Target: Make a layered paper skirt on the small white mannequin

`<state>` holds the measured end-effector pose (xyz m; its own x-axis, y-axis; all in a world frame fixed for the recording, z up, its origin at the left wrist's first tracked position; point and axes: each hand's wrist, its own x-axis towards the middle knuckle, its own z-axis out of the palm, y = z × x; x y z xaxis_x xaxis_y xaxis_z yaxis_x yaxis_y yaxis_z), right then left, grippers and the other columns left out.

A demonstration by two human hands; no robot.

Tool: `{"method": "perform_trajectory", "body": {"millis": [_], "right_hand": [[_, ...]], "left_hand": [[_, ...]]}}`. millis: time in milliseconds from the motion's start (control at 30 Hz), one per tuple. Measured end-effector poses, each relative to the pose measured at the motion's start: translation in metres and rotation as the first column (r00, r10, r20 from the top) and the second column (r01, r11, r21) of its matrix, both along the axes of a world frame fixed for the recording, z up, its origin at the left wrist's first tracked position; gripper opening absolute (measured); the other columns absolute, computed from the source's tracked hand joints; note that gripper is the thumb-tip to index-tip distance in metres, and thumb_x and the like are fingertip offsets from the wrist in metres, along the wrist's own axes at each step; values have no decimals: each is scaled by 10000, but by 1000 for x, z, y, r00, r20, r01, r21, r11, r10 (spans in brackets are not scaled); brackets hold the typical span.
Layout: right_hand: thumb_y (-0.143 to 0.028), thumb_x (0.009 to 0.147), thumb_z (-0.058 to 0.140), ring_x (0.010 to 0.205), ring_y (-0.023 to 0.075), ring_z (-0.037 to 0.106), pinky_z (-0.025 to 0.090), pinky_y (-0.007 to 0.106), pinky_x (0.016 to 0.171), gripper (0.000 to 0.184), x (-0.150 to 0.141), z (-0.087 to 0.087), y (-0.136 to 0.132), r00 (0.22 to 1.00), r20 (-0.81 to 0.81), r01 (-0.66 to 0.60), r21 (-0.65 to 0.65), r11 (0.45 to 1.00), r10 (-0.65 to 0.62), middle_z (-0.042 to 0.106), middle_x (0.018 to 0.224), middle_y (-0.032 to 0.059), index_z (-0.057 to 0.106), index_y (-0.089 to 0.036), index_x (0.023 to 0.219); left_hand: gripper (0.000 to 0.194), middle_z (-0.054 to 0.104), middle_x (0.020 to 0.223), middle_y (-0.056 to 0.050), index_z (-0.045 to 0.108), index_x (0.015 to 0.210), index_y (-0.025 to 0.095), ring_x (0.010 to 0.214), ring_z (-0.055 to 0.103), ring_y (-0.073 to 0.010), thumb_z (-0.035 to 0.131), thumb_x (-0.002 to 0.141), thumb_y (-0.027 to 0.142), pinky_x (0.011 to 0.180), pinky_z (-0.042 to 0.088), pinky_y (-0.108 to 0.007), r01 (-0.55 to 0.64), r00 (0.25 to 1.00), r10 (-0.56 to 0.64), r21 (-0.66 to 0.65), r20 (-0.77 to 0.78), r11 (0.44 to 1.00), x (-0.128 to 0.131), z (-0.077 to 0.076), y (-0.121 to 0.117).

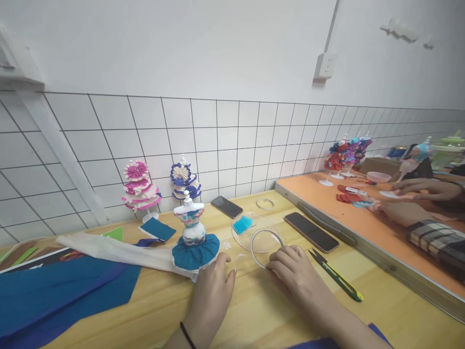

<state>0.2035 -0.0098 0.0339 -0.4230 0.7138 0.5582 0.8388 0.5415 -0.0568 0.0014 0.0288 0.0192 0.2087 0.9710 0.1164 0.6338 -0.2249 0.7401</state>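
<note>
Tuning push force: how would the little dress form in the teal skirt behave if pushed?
The dress form would probably tip if pushed high, standing upright and slim-waisted. The gathered teal skirt looks thin, so it likely crumples under a grip.

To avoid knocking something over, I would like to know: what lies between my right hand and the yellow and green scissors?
In the head view, only a narrow strip of bare wooden table shows between your right hand and the scissors.

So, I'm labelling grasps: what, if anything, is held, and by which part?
The right hand holds a thin, pale round ring by its lower-right rim. The left hand is beside a teal gathered skirt; its grip is unclear.
</note>
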Motion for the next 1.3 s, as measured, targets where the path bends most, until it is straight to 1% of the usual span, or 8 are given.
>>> {"method": "perform_trajectory", "body": {"millis": [167,300,400,533,667,867,1167,1300], "right_hand": [[-122,884,453,725,158,505,338,314,675,142,6,-2,2,1000,-24,-12,73,997,14,613,785,41,574,-183,841],[-128,883,480,752,168,519,372,317,681,107,10,-6,3,996,-77,-35,95,995,42,620,821,55,567,-185,908],[-131,891,473,771,176,525,392,325,682,114,11,-7,4,988,-132,-65,92,994,77,617,844,65,558,-183,945],[-138,904,450,779,183,524,409,327,671,123,9,-7,3,981,-160,-103,45,994,109,609,852,73,555,-183,949],[-141,914,423,784,183,539,422,320,671,146,7,-7,4,981,-154,-115,23,993,117,610,852,71,559,-185,942],[-138,908,439,801,180,533,432,323,688,136,13,-18,9,980,-176,-100,-43,994,90,597,877,70,556,-189,952],[-114,889,423,861,178,541,454,316,753,204,5,-19,7,945,-309,-195,-276,941,105,579,911,61,580,-220,967],[-82,861,411,954,189,520,439,326,815,244,-2,-14,-2,886,-447,-234,-202,951,123,556,988,81,515,-212,1040]], "left_hand": [[219,413,544,62,569,882,192,556,461,-152,576,663,204,563,318,-263,71,953,-10,-192,302,979,8,-8,2],[246,595,772,-52,558,938,135,636,571,-146,494,726,242,557,425,-257,279,817,-15,-372,577,885,11,-4,0],[249,625,965,-137,569,954,110,841,616,-185,456,757,211,729,468,-313,442,615,67,-414,785,796,8,4,-2],[181,663,866,-131,599,906,97,827,635,-204,496,764,142,764,458,-335,586,266,304,-404,915,703,7,11,-5],[142,671,740,-98,596,896,88,683,631,-155,539,766,88,682,460,-290,546,287,318,-427,904,721,9,14,-8],[348,689,752,-77,514,1100,107,659,624,-130,602,763,100,686,452,-287,511,362,256,-421,896,750,10,15,-10],[223,728,828,-101,688,892,133,773,624,-154,705,705,252,771,429,-292,479,446,105,-336,889,811,14,13,-12],[256,730,886,-100,711,893,160,841,634,-187,722,680,302,837,431,-322,431,457,138,-355,879,829,14,11,-12]]}}
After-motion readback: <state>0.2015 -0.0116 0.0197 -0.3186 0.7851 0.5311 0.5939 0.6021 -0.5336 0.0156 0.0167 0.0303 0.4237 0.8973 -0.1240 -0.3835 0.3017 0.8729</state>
